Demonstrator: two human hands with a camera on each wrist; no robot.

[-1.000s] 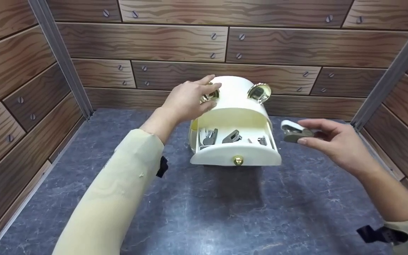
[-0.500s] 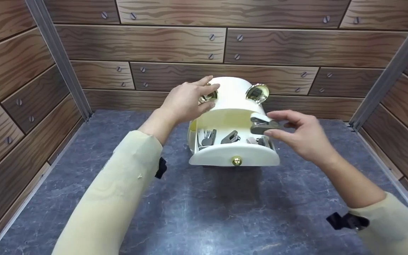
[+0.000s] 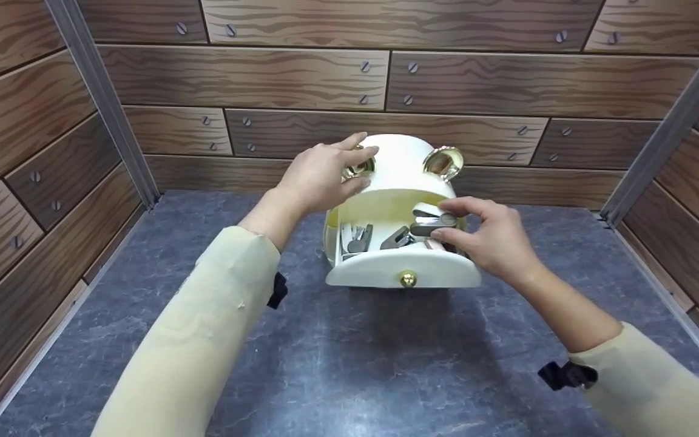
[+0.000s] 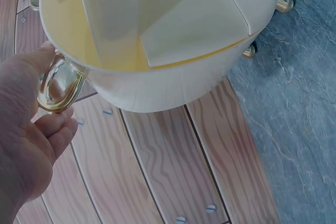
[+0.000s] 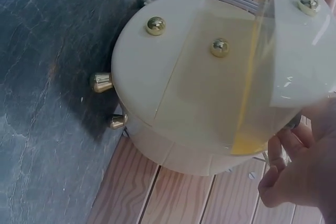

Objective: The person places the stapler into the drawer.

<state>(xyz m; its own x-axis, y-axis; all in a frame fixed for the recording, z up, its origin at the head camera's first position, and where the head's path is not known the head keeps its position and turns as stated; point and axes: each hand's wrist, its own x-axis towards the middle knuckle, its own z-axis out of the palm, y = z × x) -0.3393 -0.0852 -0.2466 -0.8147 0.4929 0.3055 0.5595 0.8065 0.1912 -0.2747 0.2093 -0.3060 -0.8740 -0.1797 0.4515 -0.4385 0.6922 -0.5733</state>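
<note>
A white rounded storage box (image 3: 398, 152) with gold ear-like ornaments has its top drawer (image 3: 380, 273) pulled out. My left hand (image 3: 322, 173) holds the box's left gold ear (image 4: 60, 85), thumb on one side and fingers on the other. Between thumb and fingers, my right hand (image 3: 489, 233) pinches a small white-and-grey stapler (image 3: 427, 220) over the right half of the drawer. Inside the drawer lie a grey stapler (image 3: 360, 238) at the left and another grey stapler (image 3: 393, 238) near the middle. The right hand and drawer front partly hide the drawer's right end.
The right gold ear (image 3: 444, 162) stands out from the box top. A gold knob (image 3: 408, 279) sits on the drawer front. Gold feet (image 5: 102, 82) carry the box on a dark marbled table (image 3: 337, 358). Wood-patterned walls (image 3: 301, 76) enclose the table at the back and both sides.
My right hand has brought the stapler leftward, from beside the box to over the open drawer, and lowered it slightly. My left hand has stayed on the ear.
</note>
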